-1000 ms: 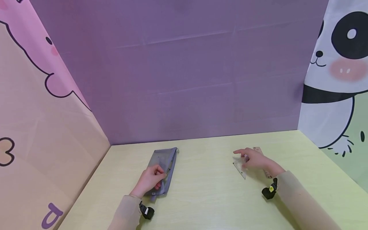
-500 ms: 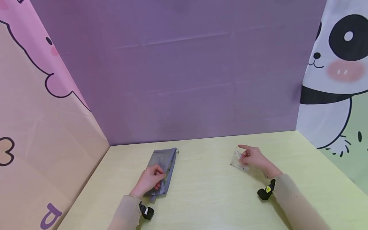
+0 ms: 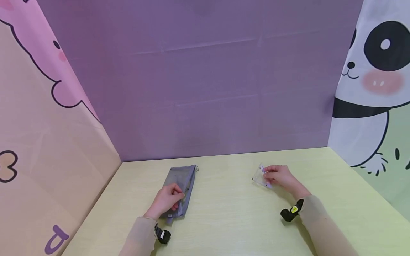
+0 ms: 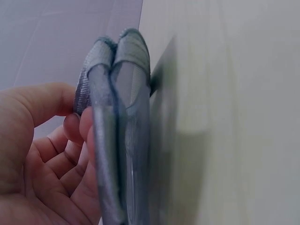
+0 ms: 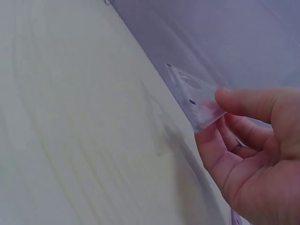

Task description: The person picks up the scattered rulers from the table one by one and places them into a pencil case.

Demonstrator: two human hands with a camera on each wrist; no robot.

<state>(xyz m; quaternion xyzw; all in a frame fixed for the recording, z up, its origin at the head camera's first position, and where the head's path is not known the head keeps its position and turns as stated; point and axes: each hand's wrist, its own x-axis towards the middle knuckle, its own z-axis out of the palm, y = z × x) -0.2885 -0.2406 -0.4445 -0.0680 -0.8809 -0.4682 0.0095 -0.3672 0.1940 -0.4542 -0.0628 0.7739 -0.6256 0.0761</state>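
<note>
A grey-blue zip pouch (image 3: 180, 173) lies on the left part of the table, its long side slanting away from me. My left hand (image 3: 164, 201) pinches the edge of its opening between thumb and fingers; in the left wrist view the pouch edge (image 4: 105, 56) has two parted lips. On the right, my right hand (image 3: 282, 179) pinches a clear triangular set square (image 3: 258, 177) by one side. Seen from the right wrist, the set square (image 5: 190, 96) is raised off the table, with small dark marks near its corners.
The pale wooden table (image 3: 221, 209) meets a purple backdrop (image 3: 205, 89) at its far edge. Printed cartoon panels flank it on both sides. A black wrist camera (image 3: 164, 235) sits on the left wrist and another camera (image 3: 289, 214) on the right.
My right hand has gripped the set square and brought it slightly left, up off the table. The pinkish strip seen beside it earlier is now hidden. My left hand stays on the pouch.
</note>
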